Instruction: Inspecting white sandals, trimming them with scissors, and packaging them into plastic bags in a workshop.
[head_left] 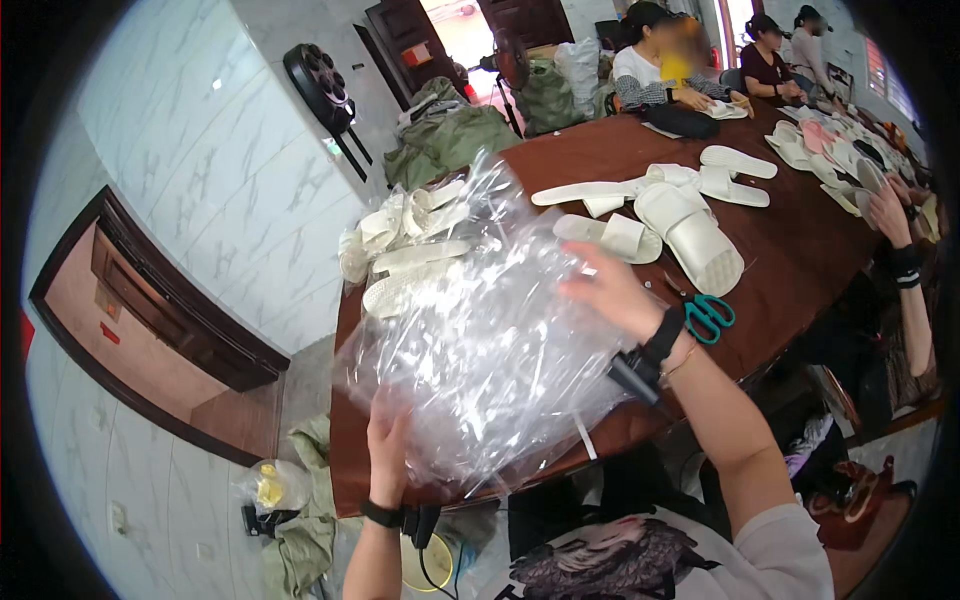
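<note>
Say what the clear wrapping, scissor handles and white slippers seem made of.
Clear wrapping: glossy, thin plastic film, judging by creases and glints. Scissor handles: probably smooth moulded plastic, evenly teal. White slippers: perhaps foam or rubber, fairly matte, with thick soles.

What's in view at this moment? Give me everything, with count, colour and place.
Plastic sheeting: layers uncountable, clear, near table edge
Slippers: several, white, beyond and beside the plastic
Scissors: one pair, teal handles, right of the right wrist
Table: one, brown, centre
Footwear pile: many, mostly white, some pink, table's far right
Pouch: one, black, table's far side
Sacks: several, green, behind table
Fan: one, dark, behind table
Door: one, brown, left wall
Other people: at least four, varied clothing, far end and right
Left grip: one, bare, plastic's lower left
Right grip: one, bare, plastic's right side
</note>
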